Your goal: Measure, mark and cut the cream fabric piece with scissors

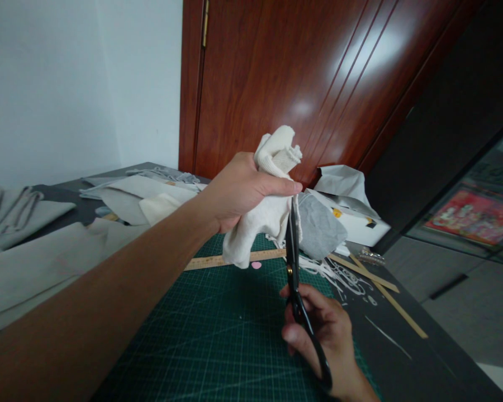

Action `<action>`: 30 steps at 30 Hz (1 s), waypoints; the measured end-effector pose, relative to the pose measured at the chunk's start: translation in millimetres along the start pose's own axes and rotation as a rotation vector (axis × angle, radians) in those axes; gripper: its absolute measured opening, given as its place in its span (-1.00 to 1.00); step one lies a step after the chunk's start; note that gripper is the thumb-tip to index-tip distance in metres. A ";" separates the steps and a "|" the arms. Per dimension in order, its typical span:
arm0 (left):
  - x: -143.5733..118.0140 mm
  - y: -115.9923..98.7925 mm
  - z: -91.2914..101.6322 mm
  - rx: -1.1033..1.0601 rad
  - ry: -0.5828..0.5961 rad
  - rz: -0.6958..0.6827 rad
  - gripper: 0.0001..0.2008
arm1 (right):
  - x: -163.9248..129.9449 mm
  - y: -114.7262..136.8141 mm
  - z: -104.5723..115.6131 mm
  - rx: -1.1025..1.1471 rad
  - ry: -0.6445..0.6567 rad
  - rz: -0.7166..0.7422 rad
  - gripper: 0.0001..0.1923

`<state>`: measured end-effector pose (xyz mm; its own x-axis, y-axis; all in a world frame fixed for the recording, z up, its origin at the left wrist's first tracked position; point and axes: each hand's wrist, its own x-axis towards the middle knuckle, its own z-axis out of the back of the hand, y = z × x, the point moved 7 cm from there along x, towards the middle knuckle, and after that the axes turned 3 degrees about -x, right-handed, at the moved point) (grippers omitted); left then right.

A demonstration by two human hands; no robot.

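Note:
My left hand [251, 187] grips a bunched piece of cream knit fabric [257, 223], raised above the cutting mat. Folds of the fabric stick out above the fist, and the rest hangs below it. In my right hand [322, 329] is a pair of black scissors [292, 251], its fingers wrapped round the handles. The blades point up and meet the fabric's right edge, just under the left thumb. Whether the blades are fully closed on the fabric I cannot tell.
Under both hands lies a green cutting mat [218, 335] with a wooden ruler [209, 261] across its far part. Pale fabric pieces [37, 268] cover the left side. Right of the mat are white cord scraps [331, 273], wooden strips [396, 298] and a white box [360, 220].

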<state>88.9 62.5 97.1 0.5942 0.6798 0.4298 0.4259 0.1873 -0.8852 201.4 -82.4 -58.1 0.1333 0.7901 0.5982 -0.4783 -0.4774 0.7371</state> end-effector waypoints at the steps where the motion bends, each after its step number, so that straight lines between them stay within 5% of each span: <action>1: 0.1 0.0 -0.1 -0.005 0.001 -0.003 -0.80 | 0.1 0.6 0.1 -0.007 -0.001 0.004 -0.67; 30: -2.1 5.9 -3.4 -0.050 0.057 0.050 -0.78 | 2.4 6.9 0.1 -0.079 -0.010 -0.016 -0.70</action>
<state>92.6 59.8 91.6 0.6530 0.6458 0.3956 0.4272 0.1172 -0.8965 198.5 -83.8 -51.6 0.1501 0.7933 0.5901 -0.5431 -0.4325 0.7197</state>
